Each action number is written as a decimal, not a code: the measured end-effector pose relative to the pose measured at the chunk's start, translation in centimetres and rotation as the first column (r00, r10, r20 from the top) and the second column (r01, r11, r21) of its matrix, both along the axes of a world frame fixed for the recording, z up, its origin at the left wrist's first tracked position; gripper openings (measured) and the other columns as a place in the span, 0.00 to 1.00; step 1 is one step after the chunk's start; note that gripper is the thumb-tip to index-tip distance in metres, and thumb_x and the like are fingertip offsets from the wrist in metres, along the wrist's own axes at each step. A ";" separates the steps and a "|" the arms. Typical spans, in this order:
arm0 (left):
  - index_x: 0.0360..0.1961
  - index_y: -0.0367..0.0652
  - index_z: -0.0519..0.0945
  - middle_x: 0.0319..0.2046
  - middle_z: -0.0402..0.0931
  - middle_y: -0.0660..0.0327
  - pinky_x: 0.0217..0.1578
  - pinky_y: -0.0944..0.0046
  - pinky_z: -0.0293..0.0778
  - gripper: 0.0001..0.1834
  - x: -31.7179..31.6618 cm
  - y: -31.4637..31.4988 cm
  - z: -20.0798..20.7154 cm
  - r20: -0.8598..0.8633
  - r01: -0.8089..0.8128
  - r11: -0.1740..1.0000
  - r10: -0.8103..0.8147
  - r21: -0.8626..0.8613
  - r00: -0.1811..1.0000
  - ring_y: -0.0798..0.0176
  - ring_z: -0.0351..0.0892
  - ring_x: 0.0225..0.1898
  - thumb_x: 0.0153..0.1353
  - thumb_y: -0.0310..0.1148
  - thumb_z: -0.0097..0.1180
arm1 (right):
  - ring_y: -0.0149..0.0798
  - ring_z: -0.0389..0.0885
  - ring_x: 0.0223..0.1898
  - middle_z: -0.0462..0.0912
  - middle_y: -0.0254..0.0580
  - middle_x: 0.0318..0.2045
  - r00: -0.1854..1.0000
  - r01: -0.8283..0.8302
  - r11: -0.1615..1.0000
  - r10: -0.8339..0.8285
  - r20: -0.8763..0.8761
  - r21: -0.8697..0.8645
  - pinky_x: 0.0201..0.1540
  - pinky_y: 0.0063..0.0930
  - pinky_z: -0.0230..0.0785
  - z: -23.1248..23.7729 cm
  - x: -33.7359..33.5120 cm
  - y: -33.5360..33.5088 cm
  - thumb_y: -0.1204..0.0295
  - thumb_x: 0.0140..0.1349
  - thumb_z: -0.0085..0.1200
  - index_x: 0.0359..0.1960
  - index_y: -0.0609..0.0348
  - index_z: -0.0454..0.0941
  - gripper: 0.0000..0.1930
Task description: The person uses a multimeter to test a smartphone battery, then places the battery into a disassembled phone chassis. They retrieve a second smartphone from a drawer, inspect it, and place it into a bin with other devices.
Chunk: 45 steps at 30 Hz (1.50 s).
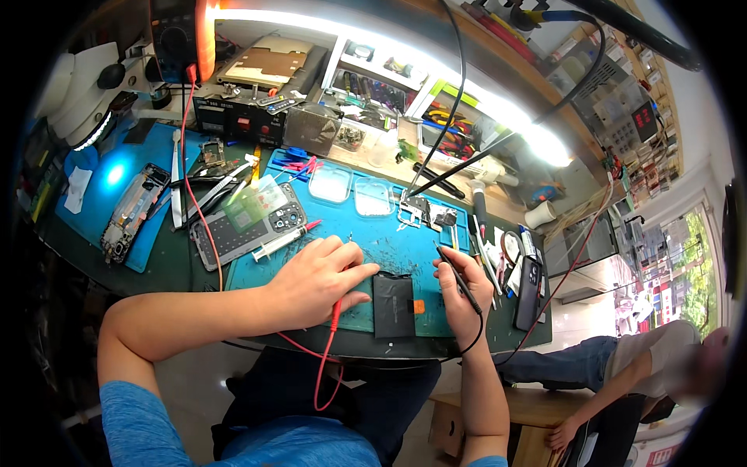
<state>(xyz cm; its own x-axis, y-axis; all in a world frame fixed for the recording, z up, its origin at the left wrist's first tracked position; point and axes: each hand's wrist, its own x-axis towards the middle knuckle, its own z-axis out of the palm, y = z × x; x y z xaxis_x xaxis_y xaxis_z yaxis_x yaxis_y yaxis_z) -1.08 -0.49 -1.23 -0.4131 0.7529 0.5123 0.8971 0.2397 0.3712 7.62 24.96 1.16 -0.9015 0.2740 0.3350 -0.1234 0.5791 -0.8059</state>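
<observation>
A black phone battery (394, 306) with an orange tab lies flat on the blue work mat (366, 253), between my hands. On its left, my left hand (331, 282) is closed round a red test probe (335, 315); most of the probe is hidden under my fingers. To the right of the battery, my right hand (465, 294) grips a black test probe (461, 280) like a pen, its point up and to the left. Both hands look apart from the battery. A multimeter (174, 39) stands at the upper left with a red lead plugged in.
Left of the mat are a clear phone case (253, 222), a syringe (280, 243) and an opened phone (134, 214). Two clear trays (330, 183) sit at the mat's back. Tools and a dark phone (528, 292) lie right. Another person (654, 358) bends at the lower right.
</observation>
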 end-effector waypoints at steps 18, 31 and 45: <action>0.54 0.39 0.76 0.48 0.74 0.54 0.49 0.55 0.71 0.24 -0.6 0.5 -0.1 0.115 0.014 0.997 -0.023 0.082 0.993 0.50 0.74 0.46 0.55 0.27 0.66 | 0.47 0.83 0.44 0.86 0.45 0.43 0.964 -0.218 0.871 0.262 -0.042 0.440 0.48 0.34 0.75 -0.4 0.6 1.3 0.74 0.65 0.58 0.54 0.61 0.79 0.16; 0.57 0.40 0.77 0.47 0.70 0.58 0.52 0.55 0.63 0.41 0.5 6.4 1.3 0.093 0.001 0.986 0.015 -0.170 0.996 0.53 0.68 0.47 0.49 0.59 0.67 | 0.39 0.76 0.33 0.78 0.42 0.36 0.953 -0.274 0.902 0.302 -0.035 0.335 0.37 0.29 0.70 -0.1 1.3 4.3 0.73 0.62 0.62 0.52 0.62 0.82 0.17; 0.60 0.45 0.78 0.43 0.69 0.61 0.47 0.59 0.67 0.45 0.2 7.4 2.4 -0.072 0.013 0.937 -0.040 -0.348 0.997 0.59 0.70 0.41 0.49 0.68 0.56 | 0.41 0.83 0.26 0.83 0.41 0.29 0.921 -0.329 0.895 0.375 -0.105 0.302 0.29 0.30 0.76 -0.8 1.2 5.2 0.79 0.46 0.62 0.39 0.60 0.83 0.15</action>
